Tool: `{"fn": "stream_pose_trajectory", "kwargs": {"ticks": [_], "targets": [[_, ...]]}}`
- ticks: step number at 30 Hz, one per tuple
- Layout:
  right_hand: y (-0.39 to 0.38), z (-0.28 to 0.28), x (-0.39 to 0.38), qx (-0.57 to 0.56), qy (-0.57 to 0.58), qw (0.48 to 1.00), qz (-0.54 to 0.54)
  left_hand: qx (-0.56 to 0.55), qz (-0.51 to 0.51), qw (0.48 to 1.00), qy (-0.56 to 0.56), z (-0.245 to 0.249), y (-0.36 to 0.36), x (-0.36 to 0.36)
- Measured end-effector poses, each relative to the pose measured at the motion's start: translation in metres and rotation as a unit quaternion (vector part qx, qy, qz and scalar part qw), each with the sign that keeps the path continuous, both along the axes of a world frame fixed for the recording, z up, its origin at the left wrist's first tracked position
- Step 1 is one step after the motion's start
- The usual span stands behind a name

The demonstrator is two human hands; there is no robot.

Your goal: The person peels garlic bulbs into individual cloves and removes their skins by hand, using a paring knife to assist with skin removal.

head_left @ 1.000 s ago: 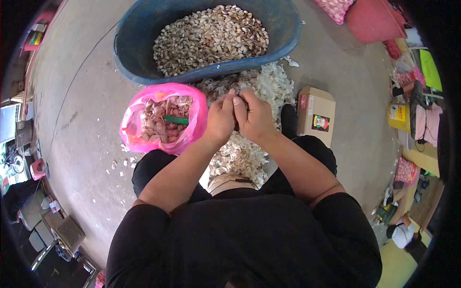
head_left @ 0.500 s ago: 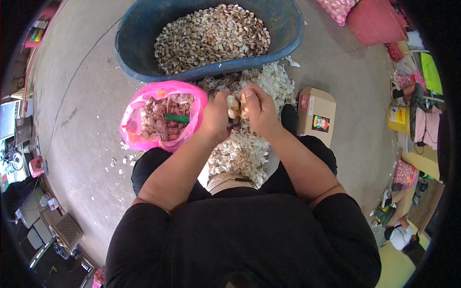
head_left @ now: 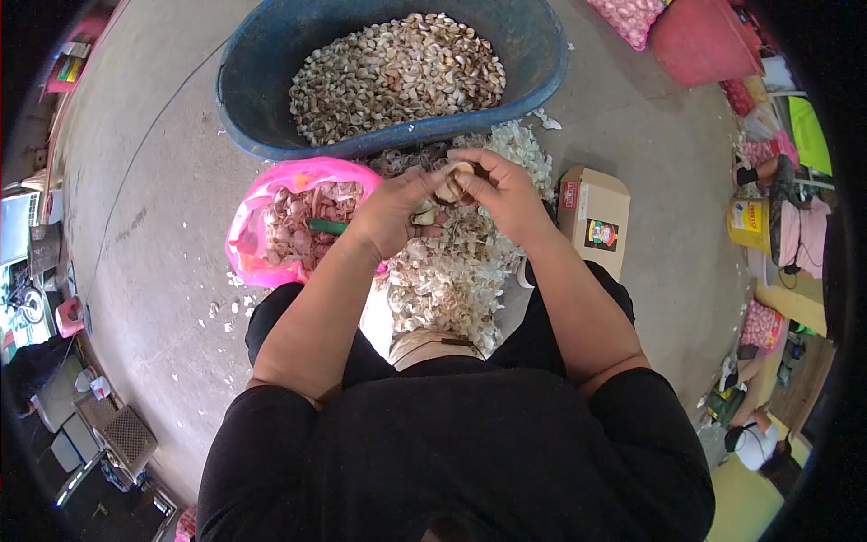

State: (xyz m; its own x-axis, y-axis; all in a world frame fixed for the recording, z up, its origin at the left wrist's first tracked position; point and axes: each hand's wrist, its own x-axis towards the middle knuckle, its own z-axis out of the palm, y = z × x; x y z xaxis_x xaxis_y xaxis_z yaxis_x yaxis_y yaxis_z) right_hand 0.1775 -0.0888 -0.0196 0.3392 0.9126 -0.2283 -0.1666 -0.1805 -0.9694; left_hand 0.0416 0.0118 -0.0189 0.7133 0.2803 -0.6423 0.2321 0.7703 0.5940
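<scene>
My left hand [head_left: 390, 215] and my right hand [head_left: 499, 193] meet over a heap of white garlic skins [head_left: 456, 275] on the concrete floor. Between their fingers is a broken-apart garlic bulb [head_left: 449, 187]; loose cloves sit in the left palm and the right fingers pinch a piece. A pink plastic bag [head_left: 260, 257] holding pinkish garlic and a green-handled tool [head_left: 328, 226] lies just left of my left hand. Beyond both hands stands a big blue tub [head_left: 253, 117] filled with separated cloves.
A cardboard box [head_left: 594, 217] rests right of my right arm. Pink sacks [head_left: 700, 41] and a yellow bucket [head_left: 748, 221] stand at the far right, where other people sit. Clutter and a small crate [head_left: 122, 435] line the left edge. Skin scraps litter the floor.
The bulb, hidden between closed hands a second ago, has been pulled apart; both hands have drifted slightly apart and up-right, with pieces now showing in each.
</scene>
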Motion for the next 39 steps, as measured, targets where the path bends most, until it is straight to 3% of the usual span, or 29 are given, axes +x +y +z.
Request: {"fn": "stream_pose_trajectory", "kwargs": {"ticks": [4,7,10,13,14,16,19,22,26,31,37,39], "targets": [[-0.001,-0.015,-0.003,0.013,-0.158,0.987,-0.017,0.107,0.015,0.994,-0.022,-0.002,-0.009,0.004],[-0.001,-0.012,-0.004,0.012,-0.19,0.981,-0.034,0.167,0.033,0.985,-0.024,-0.005,-0.01,0.004],[0.0,0.004,-0.005,0.044,-0.395,0.917,-0.026,0.291,-0.001,0.957,0.02,-0.007,-0.008,0.004],[-0.002,0.003,-0.004,0.024,-0.449,0.893,-0.017,0.407,-0.033,0.912,0.05,-0.007,-0.007,0.002],[-0.003,0.003,-0.005,-0.018,-0.372,0.928,-0.008,0.439,-0.04,0.896,0.054,-0.007,-0.007,0.002],[-0.004,0.002,-0.004,-0.1,-0.21,0.973,0.01,0.398,-0.021,0.914,0.08,-0.006,-0.008,0.002],[-0.001,-0.005,-0.004,-0.008,-0.252,0.962,-0.103,0.332,0.004,0.941,0.067,0.001,-0.006,0.004],[-0.003,-0.004,-0.011,-0.033,-0.36,0.932,-0.013,0.3,-0.007,0.953,0.05,0.004,-0.009,0.005],[-0.003,-0.006,-0.013,-0.034,-0.303,0.952,0.011,0.302,-0.027,0.953,0.01,0.006,-0.009,0.004],[-0.004,-0.005,-0.006,-0.017,-0.254,0.965,0.06,0.187,-0.044,0.981,-0.023,0.007,-0.004,-0.002],[-0.005,0.0,-0.001,-0.115,0.004,0.989,0.091,0.122,-0.048,0.99,-0.044,0.008,0.002,-0.004],[-0.004,0.013,-0.004,-0.132,0.037,0.989,0.061,0.118,-0.046,0.991,-0.047,0.007,0.003,-0.005]]}}
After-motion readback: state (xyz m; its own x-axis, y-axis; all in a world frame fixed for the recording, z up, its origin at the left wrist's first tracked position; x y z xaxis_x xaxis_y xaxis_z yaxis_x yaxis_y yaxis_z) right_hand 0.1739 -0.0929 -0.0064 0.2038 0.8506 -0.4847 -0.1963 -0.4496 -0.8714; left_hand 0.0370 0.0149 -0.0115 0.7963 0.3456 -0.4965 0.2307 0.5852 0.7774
